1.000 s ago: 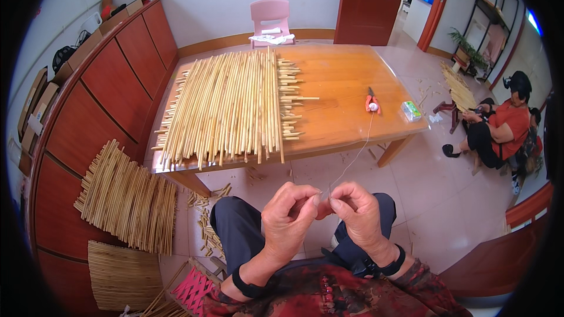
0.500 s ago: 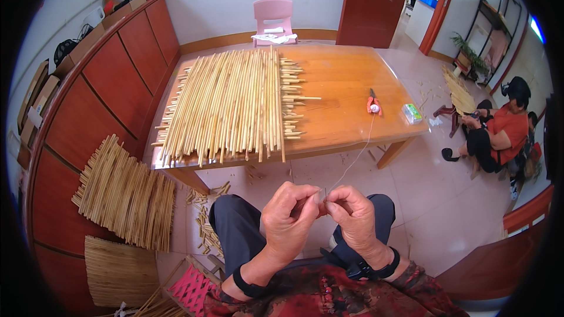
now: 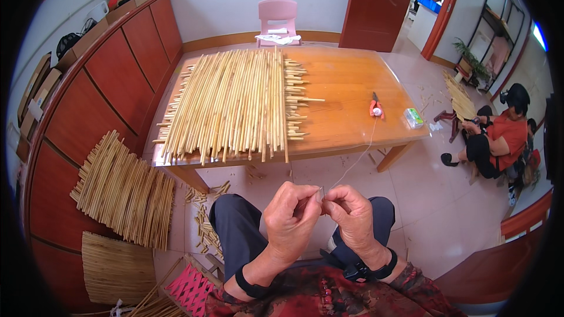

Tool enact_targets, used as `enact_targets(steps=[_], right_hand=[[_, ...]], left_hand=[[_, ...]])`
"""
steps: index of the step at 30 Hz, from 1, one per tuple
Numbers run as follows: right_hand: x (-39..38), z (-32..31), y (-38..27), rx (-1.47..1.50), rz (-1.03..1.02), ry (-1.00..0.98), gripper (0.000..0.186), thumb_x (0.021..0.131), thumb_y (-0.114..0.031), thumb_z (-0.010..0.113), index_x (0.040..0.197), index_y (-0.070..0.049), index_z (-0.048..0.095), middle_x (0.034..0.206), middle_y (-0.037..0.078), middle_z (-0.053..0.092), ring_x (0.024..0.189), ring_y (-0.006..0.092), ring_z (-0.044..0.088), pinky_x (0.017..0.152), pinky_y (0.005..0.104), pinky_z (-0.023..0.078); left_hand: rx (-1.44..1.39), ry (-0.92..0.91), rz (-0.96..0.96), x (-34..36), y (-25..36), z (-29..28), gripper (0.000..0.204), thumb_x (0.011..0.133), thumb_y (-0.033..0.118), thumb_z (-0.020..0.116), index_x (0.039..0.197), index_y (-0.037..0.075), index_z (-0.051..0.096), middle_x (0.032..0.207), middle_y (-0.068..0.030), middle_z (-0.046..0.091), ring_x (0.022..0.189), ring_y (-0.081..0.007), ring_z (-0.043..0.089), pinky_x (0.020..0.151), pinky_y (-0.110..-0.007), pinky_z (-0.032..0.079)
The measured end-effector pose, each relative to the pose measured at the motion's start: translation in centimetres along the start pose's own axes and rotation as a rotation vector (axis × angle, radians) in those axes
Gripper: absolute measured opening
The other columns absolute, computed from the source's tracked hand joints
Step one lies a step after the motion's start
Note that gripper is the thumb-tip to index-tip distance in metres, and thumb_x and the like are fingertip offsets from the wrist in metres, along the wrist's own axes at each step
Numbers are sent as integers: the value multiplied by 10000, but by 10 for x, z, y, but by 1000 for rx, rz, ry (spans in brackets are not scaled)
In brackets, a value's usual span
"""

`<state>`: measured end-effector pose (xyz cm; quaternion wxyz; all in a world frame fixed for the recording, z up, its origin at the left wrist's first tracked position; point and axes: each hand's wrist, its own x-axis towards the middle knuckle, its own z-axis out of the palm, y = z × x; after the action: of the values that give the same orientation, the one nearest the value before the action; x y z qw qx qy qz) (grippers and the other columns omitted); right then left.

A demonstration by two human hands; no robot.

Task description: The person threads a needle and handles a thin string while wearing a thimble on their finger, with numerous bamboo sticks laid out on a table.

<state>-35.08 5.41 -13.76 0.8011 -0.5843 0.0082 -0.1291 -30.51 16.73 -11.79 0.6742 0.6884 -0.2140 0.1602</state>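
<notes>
"Thing in hand?"

"Thread [image 3: 353, 167]: fine, pale, single strand. Runs from a white ball [image 3: 378, 112] on the bench [image 3: 346, 76], over the near edge, slack curve down to the fingertips above the lap. At those tips, a sliver [image 3: 322, 192]: thin, dark, straight, near upright. Needle-like."

"Grip?"

"Clenched on both sides, thumb to forefinger. Left hand [image 3: 292, 214] looks closed on the thread, right hand [image 3: 352, 217] on the sliver. Tips very near each other; fingers partly hide the hold."

"Labels, writing?"

"Small box [image 3: 413, 117] at the bench's right end, green and white, patterned like packaging. Print too small to make out."

"Rest of the bench?"

"Pliers [image 3: 374, 98], red handles, the white ball lying at them. Left half: sticks [image 3: 229, 105], straw-yellow, side by side, ends uneven, more lying crosswise beneath and poking out both sides."
</notes>
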Motion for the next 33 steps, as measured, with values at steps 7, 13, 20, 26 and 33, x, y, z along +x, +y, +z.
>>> enact_targets(steps=[7, 13, 20, 26, 33], right_hand=[[1, 2, -3, -13, 0, -18, 107, 820, 8, 557, 921, 9, 521, 845, 34, 521, 768, 116, 559, 724, 253, 477], [2, -2, 0, -53, -17, -27, 102, 821, 21, 546, 919, 13, 519, 847, 33, 507, 778, 119, 558, 727, 255, 477], [2, -1, -3, -54, -20, -35, 102, 822, 15, 547, 919, 15, 516, 849, 36, 506, 773, 125, 561, 729, 261, 481], [1, 1, -3, -19, -9, -21, 97, 826, 2, 546, 915, 15, 510, 844, 43, 505, 767, 132, 563, 717, 269, 490], [1, 3, -3, -5, -11, -25, 92, 827, 3, 543, 912, 16, 509, 841, 49, 508, 759, 135, 565, 712, 271, 492]], left_hand=[[2, -17, 0, 0, -1, 0, 121, 715, -80, 595, 788, 15, 579, 649, 2, 454, 537, -48, 391, 462, -194, 312], [3, -21, -3, 0, -2, 0, 119, 718, -78, 593, 787, 17, 580, 656, 0, 464, 543, -47, 401, 466, -189, 319], [-39, -22, -37, 0, -1, 1, 99, 733, -68, 596, 786, 14, 580, 660, 0, 469, 543, -41, 404, 467, -183, 322], [-61, -8, -55, -1, -1, 1, 96, 735, -62, 604, 792, 12, 584, 667, 7, 469, 546, -35, 401, 468, -179, 316], [-29, -5, -28, -1, -3, -1, 102, 732, -65, 604, 797, 12, 586, 670, 4, 476, 547, -37, 401, 469, -183, 317]])
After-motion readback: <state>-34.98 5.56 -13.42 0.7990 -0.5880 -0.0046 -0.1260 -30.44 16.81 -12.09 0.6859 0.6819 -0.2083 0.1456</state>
